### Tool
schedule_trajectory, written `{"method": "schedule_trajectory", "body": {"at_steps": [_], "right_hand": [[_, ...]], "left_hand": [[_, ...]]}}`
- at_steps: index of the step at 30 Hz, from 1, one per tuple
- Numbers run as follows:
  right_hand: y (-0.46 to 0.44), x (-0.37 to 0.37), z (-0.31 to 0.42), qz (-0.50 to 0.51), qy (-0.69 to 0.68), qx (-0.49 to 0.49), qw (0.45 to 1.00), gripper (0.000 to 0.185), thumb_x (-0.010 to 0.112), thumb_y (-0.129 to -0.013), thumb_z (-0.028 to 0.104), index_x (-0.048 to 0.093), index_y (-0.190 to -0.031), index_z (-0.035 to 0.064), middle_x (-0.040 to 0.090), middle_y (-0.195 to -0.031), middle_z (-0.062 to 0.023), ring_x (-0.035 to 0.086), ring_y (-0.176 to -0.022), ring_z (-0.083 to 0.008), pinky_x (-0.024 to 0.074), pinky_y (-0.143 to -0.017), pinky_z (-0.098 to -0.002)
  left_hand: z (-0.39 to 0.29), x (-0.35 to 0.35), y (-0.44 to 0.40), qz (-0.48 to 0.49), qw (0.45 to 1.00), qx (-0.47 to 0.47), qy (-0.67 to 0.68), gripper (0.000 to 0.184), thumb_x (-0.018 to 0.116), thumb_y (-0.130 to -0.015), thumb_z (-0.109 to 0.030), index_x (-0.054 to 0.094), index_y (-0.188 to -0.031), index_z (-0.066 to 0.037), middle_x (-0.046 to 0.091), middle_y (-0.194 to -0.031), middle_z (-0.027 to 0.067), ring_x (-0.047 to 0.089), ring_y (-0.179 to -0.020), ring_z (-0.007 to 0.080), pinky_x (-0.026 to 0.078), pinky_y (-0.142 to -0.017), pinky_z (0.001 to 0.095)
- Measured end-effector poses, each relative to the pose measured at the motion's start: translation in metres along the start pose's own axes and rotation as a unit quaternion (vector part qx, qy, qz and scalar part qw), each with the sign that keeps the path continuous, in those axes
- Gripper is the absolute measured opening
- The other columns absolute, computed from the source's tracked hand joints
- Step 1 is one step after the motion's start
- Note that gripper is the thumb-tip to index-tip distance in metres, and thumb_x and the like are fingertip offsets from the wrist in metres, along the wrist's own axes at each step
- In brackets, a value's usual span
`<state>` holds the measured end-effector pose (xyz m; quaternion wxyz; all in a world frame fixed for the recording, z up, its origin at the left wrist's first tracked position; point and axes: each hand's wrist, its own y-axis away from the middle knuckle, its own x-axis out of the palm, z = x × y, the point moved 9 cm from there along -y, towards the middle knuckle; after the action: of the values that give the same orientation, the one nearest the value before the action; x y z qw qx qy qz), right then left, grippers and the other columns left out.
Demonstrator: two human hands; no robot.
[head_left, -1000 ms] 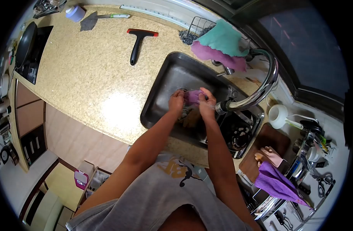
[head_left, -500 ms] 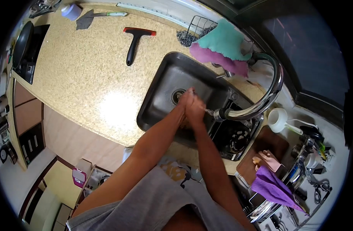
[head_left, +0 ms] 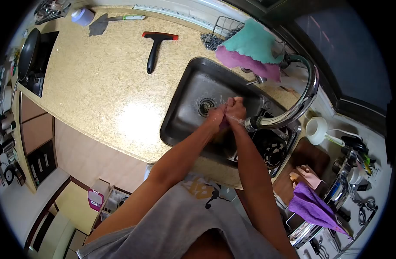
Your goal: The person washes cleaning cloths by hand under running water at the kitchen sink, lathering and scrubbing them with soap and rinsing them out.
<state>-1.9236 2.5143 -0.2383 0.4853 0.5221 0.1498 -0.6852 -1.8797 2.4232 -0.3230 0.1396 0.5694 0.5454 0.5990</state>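
Observation:
Over the steel sink [head_left: 180,101], my left hand [head_left: 216,116] and my right hand [head_left: 235,108] are close together, with their fingers closed. Between them a small part of a purplish cloth [head_left: 224,124] shows; the rest is hidden by the hands. Water from the curved faucet [head_left: 288,117] runs over my right hand and wrist. The drain [head_left: 205,106] lies just left of my hands. Something brownish at the sink bottom is mostly hidden under my forearms.
A black squeegee [head_left: 154,52] and a knife [head_left: 129,17] lie on the counter [head_left: 94,73]. Green and pink cloths [head_left: 252,43] hang behind the faucet. At the right are a white pot [head_left: 316,130], a cutting board [head_left: 312,155] and a purple towel [head_left: 312,207].
One second ago the cloth was stretched between my separated hands. The hands then came together around it, and since half a second ago they have shifted slightly right in view.

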Motion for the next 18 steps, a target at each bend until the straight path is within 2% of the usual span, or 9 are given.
{"method": "schedule_trajectory", "body": {"at_steps": [2,4,6,7,8,11,13,16,18], "right_hand": [[-0.003,-0.009,-0.001,-0.030,-0.003,0.004,1.000,0.035,0.048,-0.090,0.034,0.063,-0.092,0.0017,0.063,-0.095,-0.0250,0.060,-0.089,-0.0433,0.0467,-0.078,-0.0486],[0.012,-0.014,0.012,-0.107,-0.053,-0.140,0.983,0.033,0.049,-0.090,0.034,0.061,-0.095,0.0031,0.063,-0.099,-0.0233,0.060,-0.090,-0.0430,0.0472,-0.080,-0.0447],[0.025,-0.006,0.018,-0.025,-0.126,-0.125,0.984,0.030,0.052,-0.088,0.031,0.061,-0.093,0.0026,0.063,-0.096,-0.0224,0.061,-0.089,-0.0405,0.0472,-0.080,-0.0426],[0.030,0.002,0.019,0.051,-0.196,-0.104,0.974,0.028,0.056,-0.087,0.029,0.060,-0.090,0.0021,0.064,-0.094,-0.0215,0.061,-0.089,-0.0380,0.0472,-0.079,-0.0406],[0.032,-0.001,0.016,0.049,-0.196,-0.103,0.974,0.028,0.056,-0.087,0.029,0.060,-0.090,0.0021,0.064,-0.094,-0.0215,0.061,-0.089,-0.0380,0.0472,-0.079,-0.0406],[0.034,-0.007,0.018,0.063,-0.107,-0.127,0.984,0.024,0.062,-0.082,0.025,0.060,-0.089,0.0014,0.065,-0.090,-0.0158,0.062,-0.085,-0.0262,0.0469,-0.077,-0.0344],[0.035,-0.010,0.008,0.075,-0.232,-0.010,0.970,0.018,0.063,-0.081,0.017,0.059,-0.089,0.0017,0.064,-0.086,-0.0094,0.059,-0.082,-0.0160,0.0462,-0.073,-0.0305],[0.032,-0.014,0.009,0.027,-0.338,-0.104,0.935,0.009,0.060,-0.082,0.007,0.059,-0.089,0.0027,0.061,-0.085,-0.0063,0.056,-0.078,-0.0132,0.0455,-0.071,-0.0278],[0.031,-0.010,0.004,0.051,-0.280,-0.132,0.949,0.013,0.058,-0.081,0.003,0.058,-0.093,0.0037,0.058,-0.086,-0.0051,0.054,-0.080,-0.0131,0.0442,-0.073,-0.0271]], "left_hand": [[-0.036,0.003,0.021,-0.022,0.983,0.109,-0.143,0.033,0.056,-0.091,-0.037,0.062,-0.093,-0.005,0.062,-0.087,0.0056,0.059,-0.072,0.0142,0.049,-0.070,0.0289],[-0.052,0.000,0.031,-0.027,0.983,0.098,-0.156,0.033,0.057,-0.091,-0.035,0.063,-0.093,-0.002,0.062,-0.087,0.0059,0.058,-0.075,0.0133,0.048,-0.071,0.0270],[-0.047,-0.010,0.029,-0.027,0.982,0.077,-0.171,0.032,0.059,-0.090,-0.032,0.063,-0.094,0.000,0.063,-0.087,0.0061,0.058,-0.078,0.0124,0.046,-0.072,0.0251],[-0.055,-0.009,0.030,-0.005,0.985,0.138,-0.107,0.028,0.061,-0.089,-0.028,0.064,-0.094,0.000,0.063,-0.086,0.0059,0.059,-0.077,0.0131,0.048,-0.072,0.0262],[-0.063,-0.008,0.034,0.018,0.979,0.198,-0.043,0.024,0.064,-0.087,-0.024,0.065,-0.093,-0.001,0.063,-0.085,0.0057,0.060,-0.076,0.0138,0.049,-0.072,0.0273],[-0.055,-0.020,0.040,-0.005,0.980,0.193,-0.058,0.017,0.066,-0.084,-0.013,0.065,-0.094,0.001,0.064,-0.084,0.0054,0.059,-0.075,0.0131,0.049,-0.071,0.0258],[-0.058,-0.031,0.039,0.025,0.979,0.183,-0.091,0.012,0.066,-0.083,-0.007,0.066,-0.092,0.000,0.065,-0.084,0.0045,0.058,-0.074,0.0115,0.048,-0.069,0.0249],[-0.068,-0.033,0.038,0.037,0.973,0.188,-0.131,0.009,0.065,-0.082,-0.002,0.068,-0.090,0.000,0.065,-0.082,0.0029,0.057,-0.070,0.0092,0.047,-0.065,0.0233],[-0.076,-0.034,0.042,0.021,0.969,0.201,-0.142,0.008,0.065,-0.083,-0.003,0.068,-0.090,0.000,0.065,-0.080,0.0022,0.056,-0.068,0.0084,0.047,-0.063,0.0225]]}}
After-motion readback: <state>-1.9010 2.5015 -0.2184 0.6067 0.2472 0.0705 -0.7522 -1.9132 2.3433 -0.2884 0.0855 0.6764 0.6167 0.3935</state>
